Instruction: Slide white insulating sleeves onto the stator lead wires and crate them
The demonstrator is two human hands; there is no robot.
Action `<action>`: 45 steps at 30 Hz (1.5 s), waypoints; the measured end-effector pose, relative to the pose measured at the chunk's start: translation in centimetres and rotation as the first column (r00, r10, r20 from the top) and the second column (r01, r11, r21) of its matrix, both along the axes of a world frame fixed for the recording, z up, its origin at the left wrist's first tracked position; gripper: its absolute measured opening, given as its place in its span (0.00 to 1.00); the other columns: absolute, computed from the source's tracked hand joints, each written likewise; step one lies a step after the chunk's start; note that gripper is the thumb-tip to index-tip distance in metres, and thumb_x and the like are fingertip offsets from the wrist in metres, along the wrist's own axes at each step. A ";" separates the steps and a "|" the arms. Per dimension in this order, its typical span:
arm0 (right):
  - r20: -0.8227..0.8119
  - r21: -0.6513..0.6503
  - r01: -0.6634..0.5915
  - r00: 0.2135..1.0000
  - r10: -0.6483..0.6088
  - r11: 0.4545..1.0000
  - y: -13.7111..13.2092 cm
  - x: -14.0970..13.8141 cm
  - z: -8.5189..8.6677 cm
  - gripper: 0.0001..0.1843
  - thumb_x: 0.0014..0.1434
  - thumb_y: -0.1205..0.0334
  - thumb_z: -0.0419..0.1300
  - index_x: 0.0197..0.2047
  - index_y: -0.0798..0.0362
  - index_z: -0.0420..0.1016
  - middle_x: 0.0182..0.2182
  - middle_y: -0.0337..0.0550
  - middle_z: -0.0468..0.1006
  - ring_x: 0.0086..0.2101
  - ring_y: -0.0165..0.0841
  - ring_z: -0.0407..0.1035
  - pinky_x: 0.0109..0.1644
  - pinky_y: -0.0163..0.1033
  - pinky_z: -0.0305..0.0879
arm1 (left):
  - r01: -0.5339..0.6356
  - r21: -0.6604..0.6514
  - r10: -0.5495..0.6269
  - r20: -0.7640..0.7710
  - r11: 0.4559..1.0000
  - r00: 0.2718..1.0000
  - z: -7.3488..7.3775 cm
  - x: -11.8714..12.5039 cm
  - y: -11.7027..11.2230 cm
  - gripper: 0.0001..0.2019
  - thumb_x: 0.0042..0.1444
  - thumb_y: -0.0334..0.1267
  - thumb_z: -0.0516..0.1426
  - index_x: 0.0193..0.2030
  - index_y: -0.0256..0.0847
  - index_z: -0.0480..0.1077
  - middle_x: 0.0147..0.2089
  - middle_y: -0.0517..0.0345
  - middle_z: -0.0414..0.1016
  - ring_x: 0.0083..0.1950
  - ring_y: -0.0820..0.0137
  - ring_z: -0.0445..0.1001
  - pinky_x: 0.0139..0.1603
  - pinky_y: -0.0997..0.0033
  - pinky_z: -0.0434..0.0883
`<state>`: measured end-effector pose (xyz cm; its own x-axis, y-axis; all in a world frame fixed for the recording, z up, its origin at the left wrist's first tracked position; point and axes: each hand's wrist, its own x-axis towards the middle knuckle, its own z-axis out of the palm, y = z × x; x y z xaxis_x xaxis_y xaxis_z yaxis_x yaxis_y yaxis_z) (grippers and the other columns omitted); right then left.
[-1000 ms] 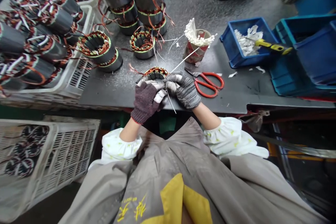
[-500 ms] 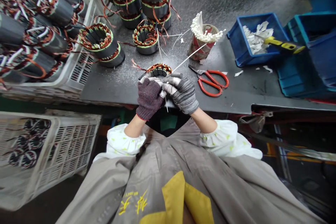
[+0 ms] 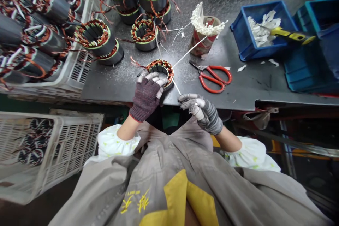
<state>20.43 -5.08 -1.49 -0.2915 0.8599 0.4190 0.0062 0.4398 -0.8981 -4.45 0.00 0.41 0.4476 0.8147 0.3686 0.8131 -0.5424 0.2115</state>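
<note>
A motor stator [image 3: 160, 67] with copper windings sits near the front edge of the dark workbench [image 3: 116, 84]. My left hand [image 3: 147, 93], in a maroon glove, grips the stator's near side with fingers curled over its rim. My right hand [image 3: 201, 111], in a grey glove, is pulled back off the bench edge and pinches the end of a white cable tie [image 3: 175, 85] that runs taut from the stator. Another white tie [image 3: 186, 53] sticks out from the stator toward the tie cup.
Red-handled scissors [image 3: 213, 76] lie right of the stator. A cup of white cable ties [image 3: 204, 35] stands behind. Several stators [image 3: 100, 40] are stacked at the back and in white crates [image 3: 76, 70] on the left. Blue bins [image 3: 262, 31] sit at right, one holding a yellow tool [image 3: 291, 36].
My right hand has moved away from the stator, down and to the right, drawing the cable tie out taut. My left hand stays on the stator.
</note>
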 end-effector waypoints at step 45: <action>-0.157 -0.341 0.081 0.977 -0.142 0.936 5.5 -5.0 -1.1 0.24 0.59 0.34 0.67 0.38 0.49 0.82 0.31 0.41 0.83 0.30 0.33 0.77 0.36 0.40 0.78 | -0.246 0.029 0.215 0.396 0.969 0.893 -1.2 2.7 0.2 0.12 0.69 0.45 0.57 0.54 0.46 0.76 0.53 0.53 0.83 0.59 0.60 0.79 0.70 0.52 0.67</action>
<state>15.42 0.41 -2.62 -0.1330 0.9811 0.1407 -0.1342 0.1229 -0.9833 -1.80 0.22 -0.83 0.0595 0.8401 0.5391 0.7796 -0.3764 0.5005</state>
